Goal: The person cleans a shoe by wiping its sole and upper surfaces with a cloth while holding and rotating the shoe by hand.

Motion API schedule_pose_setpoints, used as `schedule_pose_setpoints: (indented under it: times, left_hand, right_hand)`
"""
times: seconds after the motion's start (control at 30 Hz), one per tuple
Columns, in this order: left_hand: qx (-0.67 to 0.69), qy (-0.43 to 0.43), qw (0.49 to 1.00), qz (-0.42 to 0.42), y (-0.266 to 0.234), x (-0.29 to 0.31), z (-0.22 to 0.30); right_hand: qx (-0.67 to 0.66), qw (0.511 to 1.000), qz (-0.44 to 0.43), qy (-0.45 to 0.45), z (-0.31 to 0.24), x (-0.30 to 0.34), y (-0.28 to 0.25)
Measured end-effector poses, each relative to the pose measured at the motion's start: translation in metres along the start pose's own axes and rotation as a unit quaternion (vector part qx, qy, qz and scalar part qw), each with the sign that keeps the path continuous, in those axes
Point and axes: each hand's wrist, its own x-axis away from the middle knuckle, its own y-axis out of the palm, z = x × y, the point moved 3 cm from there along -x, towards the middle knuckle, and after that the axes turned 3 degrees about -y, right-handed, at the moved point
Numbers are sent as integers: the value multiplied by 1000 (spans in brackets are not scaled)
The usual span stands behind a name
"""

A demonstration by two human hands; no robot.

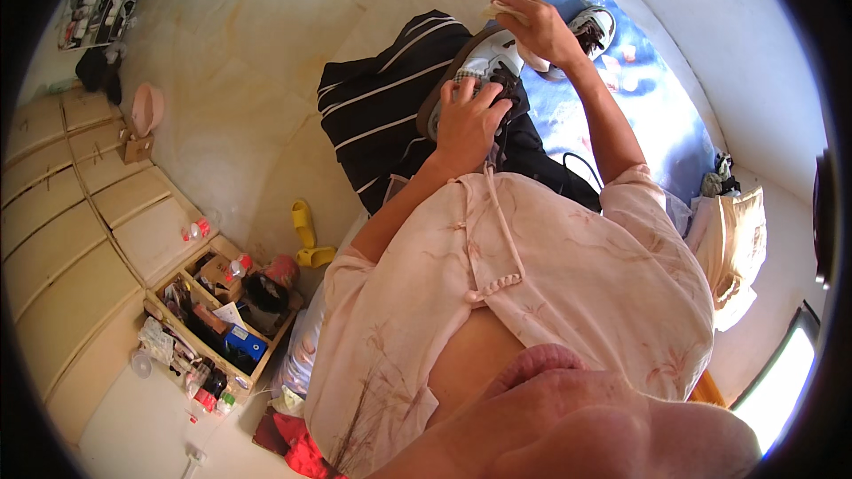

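A white and grey sneaker (491,55) with dark laces and a brown sole edge lies on my lap. My left hand (469,122) grips it near the laces, fingers bent over its upper. Raised above the toe end, my right hand (538,31) pinches a thin pale piece, perhaps a cloth or wipe (499,11); its exact kind is unclear. A second, similar sneaker (593,31) with dark laces rests beyond my right wrist on a blue patterned cover (657,93), partly hidden by that hand. Black fabric with white stripes (382,98) spreads beneath and left of the held sneaker.
Yellow slippers (304,226) lie on the floor at left. Beyond them stand an open drawer of mixed items (240,337), pale cabinets (84,231) and a pink basin (147,109). Pale fabric (732,248) hangs at right, beside a white wall (745,44).
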Motion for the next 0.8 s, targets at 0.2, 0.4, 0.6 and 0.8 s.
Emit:
schedule_pose_setpoints:
  times: [0.2,0.4,0.6,0.8]
  left_hand:
    - [-8,-6,1000,-18,4,2,-3]
    - [-16,12,1000,-22,4,0,-1]
    - [-28,17,999,-19,2,4,-3]
    - [-4,4,1000,-1,-3,1,-23]
  right_hand:
    - [-99,990,-83,-47,-35,7,25]
    - [4,998,-56,21,-4,8,21]
    - [-121,991,-32,-41,-36,-1,16]
    - [-164,983,-73,-37,-27,20,27]
